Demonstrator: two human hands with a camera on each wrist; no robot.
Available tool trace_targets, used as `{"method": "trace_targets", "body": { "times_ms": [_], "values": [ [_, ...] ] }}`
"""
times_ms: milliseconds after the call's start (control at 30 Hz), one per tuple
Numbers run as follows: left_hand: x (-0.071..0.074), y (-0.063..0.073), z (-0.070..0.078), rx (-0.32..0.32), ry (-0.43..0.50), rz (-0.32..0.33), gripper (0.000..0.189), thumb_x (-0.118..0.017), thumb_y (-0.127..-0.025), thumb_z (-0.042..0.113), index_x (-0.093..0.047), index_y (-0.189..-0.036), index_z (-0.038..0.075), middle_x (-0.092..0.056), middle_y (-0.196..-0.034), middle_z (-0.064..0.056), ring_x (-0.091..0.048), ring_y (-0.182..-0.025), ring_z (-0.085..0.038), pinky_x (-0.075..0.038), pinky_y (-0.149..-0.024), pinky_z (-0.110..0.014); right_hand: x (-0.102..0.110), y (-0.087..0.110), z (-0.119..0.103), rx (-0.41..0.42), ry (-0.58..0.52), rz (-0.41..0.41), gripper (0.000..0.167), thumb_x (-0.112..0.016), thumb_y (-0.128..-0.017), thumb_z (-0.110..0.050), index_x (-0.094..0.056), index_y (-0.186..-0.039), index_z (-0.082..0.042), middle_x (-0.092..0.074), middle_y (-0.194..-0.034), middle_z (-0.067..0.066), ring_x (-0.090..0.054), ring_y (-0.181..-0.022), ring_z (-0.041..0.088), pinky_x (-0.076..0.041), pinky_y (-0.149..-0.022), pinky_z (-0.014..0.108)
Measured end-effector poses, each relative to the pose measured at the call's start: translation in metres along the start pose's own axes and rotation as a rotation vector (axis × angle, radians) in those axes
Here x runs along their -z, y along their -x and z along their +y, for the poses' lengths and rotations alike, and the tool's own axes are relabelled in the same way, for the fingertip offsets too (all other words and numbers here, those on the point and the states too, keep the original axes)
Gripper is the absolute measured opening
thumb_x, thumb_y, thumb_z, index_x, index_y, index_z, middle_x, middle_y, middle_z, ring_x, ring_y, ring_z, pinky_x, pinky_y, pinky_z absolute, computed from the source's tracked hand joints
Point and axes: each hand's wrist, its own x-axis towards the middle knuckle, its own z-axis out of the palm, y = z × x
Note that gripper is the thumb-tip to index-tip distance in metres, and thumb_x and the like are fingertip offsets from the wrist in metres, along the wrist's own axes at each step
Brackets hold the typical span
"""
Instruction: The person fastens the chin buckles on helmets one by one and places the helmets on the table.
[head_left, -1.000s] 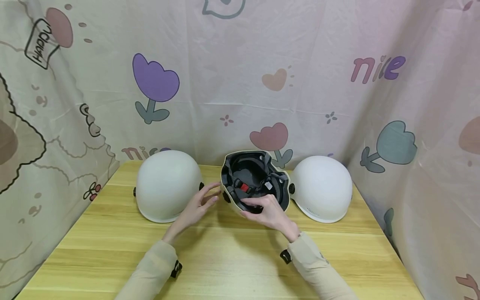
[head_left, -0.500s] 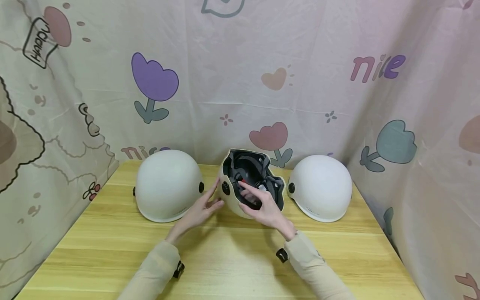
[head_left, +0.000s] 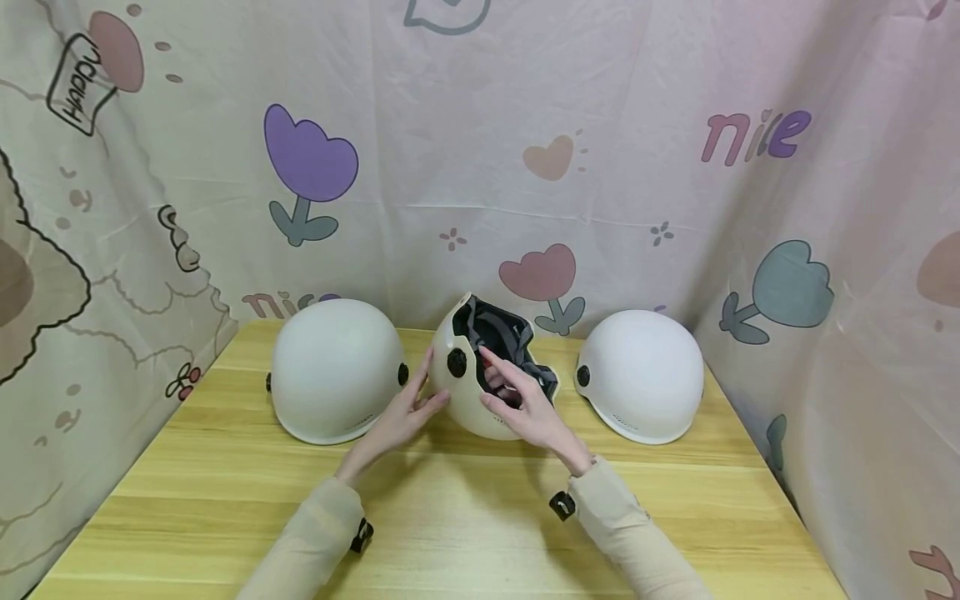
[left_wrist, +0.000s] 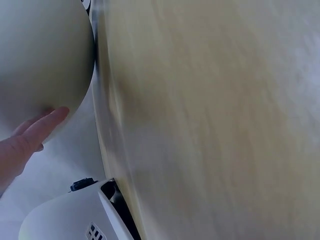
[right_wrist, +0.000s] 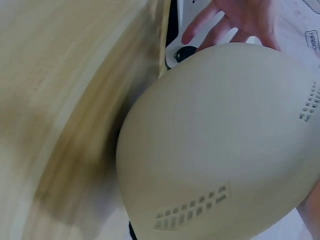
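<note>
A cream helmet (head_left: 461, 404) stands between my hands, tilted with its dark padded opening facing up and to the right. My left hand (head_left: 401, 417) has its fingers extended against the shell's left side; the left wrist view shows these fingertips (left_wrist: 61, 114) at the curved shell. My right hand (head_left: 528, 408) grips the near rim, fingers reaching into the opening and thumb at the outer shell. In the right wrist view, rows of small vents mark the cream shell (right_wrist: 215, 135), which hides most of the right hand. A bit of red shows inside, beside the right fingers.
A larger white helmet (head_left: 337, 371) sits close to my left hand, and another white helmet (head_left: 641, 375) stands to the right. All rest toward the back of the wooden table (head_left: 450, 525), before a printed cloth backdrop (head_left: 450, 167).
The middle helmet has turned, its opening swinging to the right and more of its left shell and black side knob now showing. My left hand has come onto the shell.
</note>
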Motion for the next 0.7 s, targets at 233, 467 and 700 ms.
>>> {"method": "trace_targets", "body": {
  "times_ms": [233,467,700],
  "values": [
    [-0.001,-0.003,0.002,0.006,-0.027,0.016,0.075,-0.052,-0.106,0.03,-0.002,-0.163,0.035,-0.005,-0.171,-0.013,-0.043,-0.139,-0.05,-0.041,-0.113,-0.057,0.01,-0.012,-0.007,-0.033,0.046,-0.124,0.073,-0.064,-0.096,-0.005,-0.029,-0.16,-0.012,-0.064,-0.124,0.021,-0.071,-0.096,0.022,-0.06,-0.081,0.026],
    [-0.003,-0.007,0.008,0.008,0.012,0.014,0.073,-0.049,-0.107,0.03,-0.003,-0.163,0.032,-0.003,-0.171,-0.016,-0.043,-0.139,-0.052,-0.039,-0.114,-0.06,0.018,-0.028,-0.011,-0.039,0.062,-0.217,0.079,-0.061,-0.094,-0.003,-0.021,-0.161,-0.013,-0.061,-0.111,0.019,-0.066,-0.079,0.012,-0.057,-0.073,0.022],
    [-0.004,-0.013,0.007,-0.007,0.085,0.06,0.07,-0.05,-0.107,0.026,-0.008,-0.164,0.028,-0.011,-0.17,-0.017,-0.04,-0.142,-0.048,-0.037,-0.116,-0.057,0.023,-0.036,-0.011,-0.077,-0.039,-0.183,0.084,-0.059,-0.09,0.003,-0.017,-0.162,-0.011,-0.05,-0.108,0.022,-0.06,-0.075,0.013,-0.054,-0.072,0.02]
  ]
}}
